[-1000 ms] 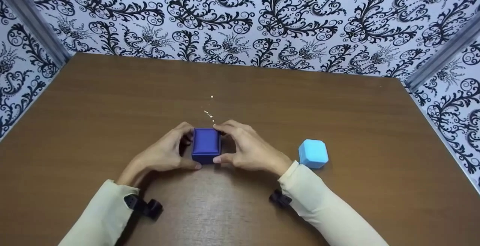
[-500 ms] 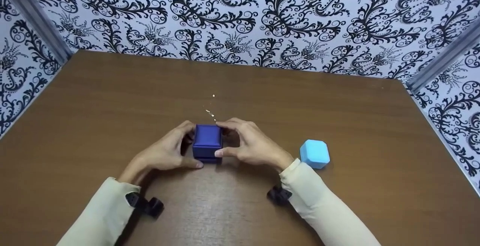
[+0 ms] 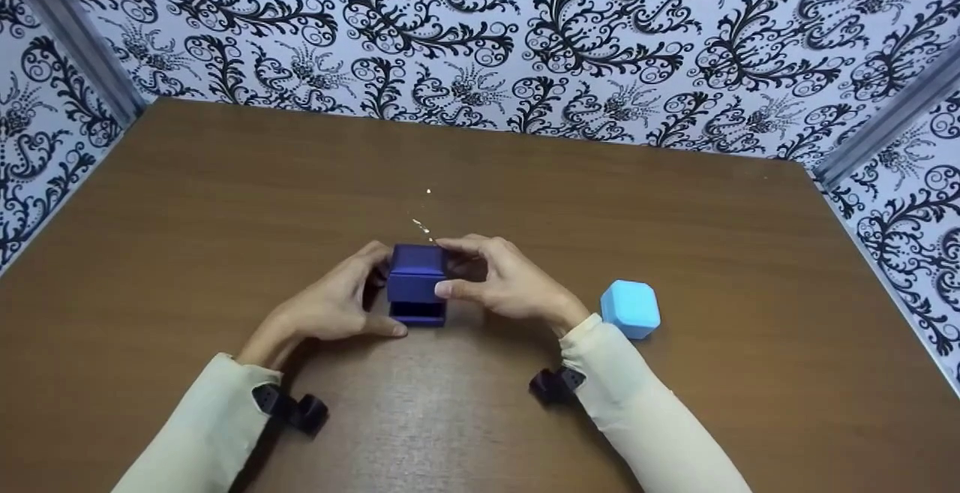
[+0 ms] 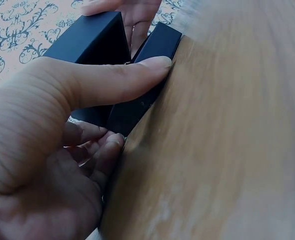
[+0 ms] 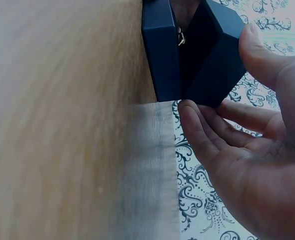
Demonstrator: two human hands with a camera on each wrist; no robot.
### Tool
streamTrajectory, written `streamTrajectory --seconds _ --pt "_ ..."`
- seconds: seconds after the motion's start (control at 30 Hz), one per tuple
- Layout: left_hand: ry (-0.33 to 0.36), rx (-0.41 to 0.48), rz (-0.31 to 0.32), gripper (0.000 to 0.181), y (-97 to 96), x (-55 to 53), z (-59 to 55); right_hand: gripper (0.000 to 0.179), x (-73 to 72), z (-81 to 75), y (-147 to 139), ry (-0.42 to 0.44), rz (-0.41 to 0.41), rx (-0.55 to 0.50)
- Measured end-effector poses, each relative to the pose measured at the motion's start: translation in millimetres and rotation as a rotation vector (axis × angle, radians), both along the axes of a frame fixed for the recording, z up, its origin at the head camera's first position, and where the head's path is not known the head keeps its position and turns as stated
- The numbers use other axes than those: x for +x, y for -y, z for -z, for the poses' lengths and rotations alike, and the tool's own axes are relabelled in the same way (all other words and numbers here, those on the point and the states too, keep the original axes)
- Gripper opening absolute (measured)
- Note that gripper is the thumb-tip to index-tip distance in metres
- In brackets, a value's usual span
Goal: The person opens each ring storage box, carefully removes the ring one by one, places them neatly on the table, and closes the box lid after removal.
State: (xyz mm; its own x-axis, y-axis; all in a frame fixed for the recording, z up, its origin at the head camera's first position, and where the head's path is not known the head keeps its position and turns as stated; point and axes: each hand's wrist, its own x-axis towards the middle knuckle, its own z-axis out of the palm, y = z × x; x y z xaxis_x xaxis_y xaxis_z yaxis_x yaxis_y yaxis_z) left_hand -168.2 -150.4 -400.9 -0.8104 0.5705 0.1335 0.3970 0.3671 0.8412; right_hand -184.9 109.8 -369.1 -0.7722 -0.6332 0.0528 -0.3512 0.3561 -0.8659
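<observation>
A dark blue ring box [image 3: 416, 288] stands on the table in front of me, its lid tilted up from the front and hinged at the back. My left hand [image 3: 330, 302] grips the low base [image 4: 137, 105], thumb along the front and fingers at the back. On the other side my right hand [image 3: 514, 283] pinches the raised lid [image 5: 215, 55], thumb on its front edge and fingertips behind. Between lid and base, the right wrist view shows a small gold-coloured ring [image 5: 181, 37] standing in the base. Most of the interior is in shadow.
To the right, near my right sleeve, a light blue rounded cube-shaped box [image 3: 630, 308] stands on the brown wooden table [image 3: 675, 223]. A wall with black-and-white floral patterning [image 3: 465, 43] closes off the back and sides. Small bright specks [image 3: 421, 226] show behind the ring box.
The ring box was shut a second ago. My right hand has swung its lid upward and back, showing a dark gap at the front. My left hand has stayed at the base.
</observation>
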Motion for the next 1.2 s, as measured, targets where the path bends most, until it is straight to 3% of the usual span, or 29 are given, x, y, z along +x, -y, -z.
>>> streamTrajectory --seconds 0.27,0.83,1.2 --pt "0.022 -0.014 -0.023 0.074 -0.4 0.6 -0.2 0.054 -5.3 4.1 -1 0.073 0.001 -0.034" --pt "0.025 -0.048 -0.025 0.079 -0.9 1.8 -1.0 0.052 -7.6 8.6 -4 0.101 0.000 -0.084" --pt "0.029 -0.072 -0.047 0.077 -0.3 1.3 -2.3 0.052 -7.2 10.1 0 0.134 0.061 -0.091"
